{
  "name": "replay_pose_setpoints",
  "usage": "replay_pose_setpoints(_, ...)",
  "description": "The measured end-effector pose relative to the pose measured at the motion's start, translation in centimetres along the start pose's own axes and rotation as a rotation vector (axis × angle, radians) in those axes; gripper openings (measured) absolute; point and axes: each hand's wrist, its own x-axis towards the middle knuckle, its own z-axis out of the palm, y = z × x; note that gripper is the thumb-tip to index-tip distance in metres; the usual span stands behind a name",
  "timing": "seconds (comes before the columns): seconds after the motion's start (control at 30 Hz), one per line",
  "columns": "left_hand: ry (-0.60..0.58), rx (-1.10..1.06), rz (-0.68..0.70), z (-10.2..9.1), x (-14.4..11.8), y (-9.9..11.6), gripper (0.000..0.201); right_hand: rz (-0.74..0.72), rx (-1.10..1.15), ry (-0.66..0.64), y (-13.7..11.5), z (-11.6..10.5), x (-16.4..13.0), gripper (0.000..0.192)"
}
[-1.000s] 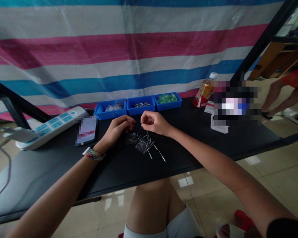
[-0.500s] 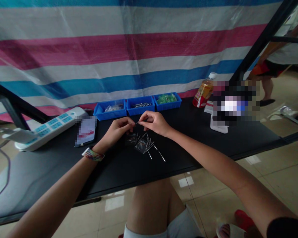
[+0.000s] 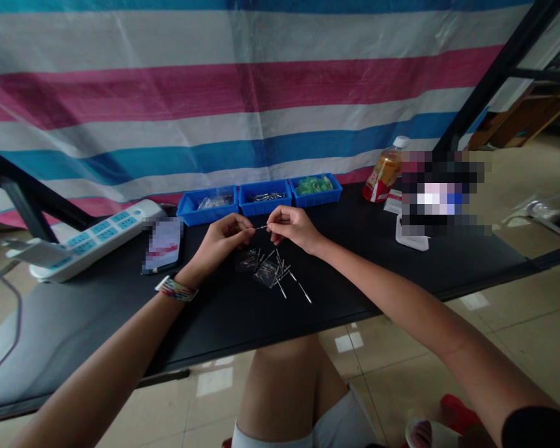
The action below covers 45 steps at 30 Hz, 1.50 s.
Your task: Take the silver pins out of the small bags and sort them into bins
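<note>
A thin metal rod [image 3: 261, 228] spans the short gap between my two hands above the black table. My left hand [image 3: 228, 235] pinches its left end, and my right hand [image 3: 290, 228] pinches its right end; both ends are hidden by fingers. Just below lie several slim metal rods [image 3: 282, 274] in a loose pile. Small clear plastic bags [image 3: 265, 272] with thin pieces inside lie among them. Behind my hands, the middle blue bin [image 3: 242, 208] holds more metal rods [image 3: 269, 196].
A blue bin [image 3: 186, 218] with clear bags stands left; another bin [image 3: 316, 198] holds green material. A power strip [image 3: 135, 214] and phone [image 3: 164, 246] lie left. A drink bottle [image 3: 383, 171] and white object [image 3: 413, 239] are right. The table's front edge [image 3: 261, 339] is near my knees.
My right hand has moved slightly right, away from my left, so more of the rod shows between them. A person in the background at right is gone from view.
</note>
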Motion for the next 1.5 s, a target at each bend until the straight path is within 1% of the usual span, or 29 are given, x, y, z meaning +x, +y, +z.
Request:
replay_pose_setpoints(0.1, -0.014, -0.043, -0.024, -0.2, 0.1, -0.3, 0.035, -0.043, -0.005, 0.019, 0.1, 0.2, 0.0, 0.034)
replay_pose_setpoints(0.23, -0.050, 0.006, -0.036, -0.3, 0.2, -0.6, 0.042, -0.060, -0.014, 0.001, 0.0, 0.2, -0.1, 0.032)
replay_pose_setpoints(0.37, -0.058, 0.003, -0.034, -0.4, 0.3, -0.8, 0.037, -0.054, -0.023, -0.023, 0.0, 0.2, -0.2, 0.030)
replay_pose_setpoints(0.53, -0.058, 0.000, -0.014, -0.6, 0.3, -0.9, 0.030, -0.047, -0.039, 0.002, 0.2, 0.0, -0.1, 0.028)
replay_pose_setpoints(0.7, -0.064, 0.056, 0.012, -0.5, 0.2, -0.5, 0.031, -0.044, -0.024, -0.007, 0.7, 0.2, -0.2, 0.024)
replay_pose_setpoints(0.83, -0.055, 0.050, 0.011, -0.4, 0.1, -0.2, 0.028, -0.036, -0.020, -0.030, 0.6, 0.1, 0.0, 0.025)
replay_pose_setpoints(0.9, -0.032, 0.027, 0.003, -0.4, 0.1, -0.3, 0.027, -0.034, -0.018, 0.002, 0.4, -0.3, 0.5, 0.026)
replay_pose_setpoints(0.97, -0.007, 0.002, -0.006, -0.5, 0.2, -0.3, 0.026, -0.043, 0.020, 0.080, 0.1, -1.1, 1.3, 0.028)
replay_pose_setpoints(1.0, 0.002, -0.007, -0.008, -0.6, 0.2, -0.4, 0.026, -0.043, 0.046, 0.121, -0.1, -1.5, 1.6, 0.031)
replay_pose_setpoints(1.07, 0.010, -0.021, -0.010, -0.7, 0.2, -0.4, 0.026, -0.018, 0.063, 0.180, -0.3, -2.5, 2.1, 0.045)
replay_pose_setpoints(1.1, 0.009, -0.027, -0.010, -0.7, 0.2, -0.4, 0.026, -0.006, 0.035, 0.204, -0.4, -2.9, 2.1, 0.051)
replay_pose_setpoints(1.13, 0.006, -0.031, -0.009, -0.7, 0.2, -0.4, 0.026, -0.002, -0.022, 0.230, -0.4, -3.3, 2.1, 0.053)
replay_pose_setpoints(1.17, 0.003, -0.033, -0.010, -0.7, 0.2, -0.4, 0.026, -0.014, -0.097, 0.261, -0.4, -3.5, 1.9, 0.050)
replay_pose_setpoints(1.23, -0.003, -0.037, -0.007, -0.7, 0.2, -0.4, 0.025, -0.069, -0.262, 0.286, -0.3, -3.6, 1.4, 0.034)
replay_pose_setpoints(1.27, -0.006, -0.037, -0.005, -0.7, 0.2, -0.4, 0.025, -0.102, -0.337, 0.257, -0.2, -3.4, 1.1, 0.026)
replay_pose_setpoints(1.3, -0.007, -0.034, -0.004, -0.6, 0.1, -0.4, 0.025, -0.133, -0.405, 0.201, -0.2, -3.0, 0.8, 0.019)
replay_pose_setpoints(1.37, -0.005, -0.025, -0.007, -0.6, 0.1, -0.4, 0.025, -0.187, -0.530, 0.027, -0.2, -2.0, 0.1, 0.011)
replay_pose_setpoints(1.43, -0.002, -0.016, -0.012, -0.6, 0.1, -0.4, 0.024, -0.239, -0.656, -0.142, -0.2, -0.9, -0.5, 0.009)
replay_pose_setpoints(1.5, 0.002, -0.011, -0.011, -0.6, 0.1, -0.4, 0.023, -0.283, -0.753, -0.246, -0.3, -0.2, -0.9, 0.012)
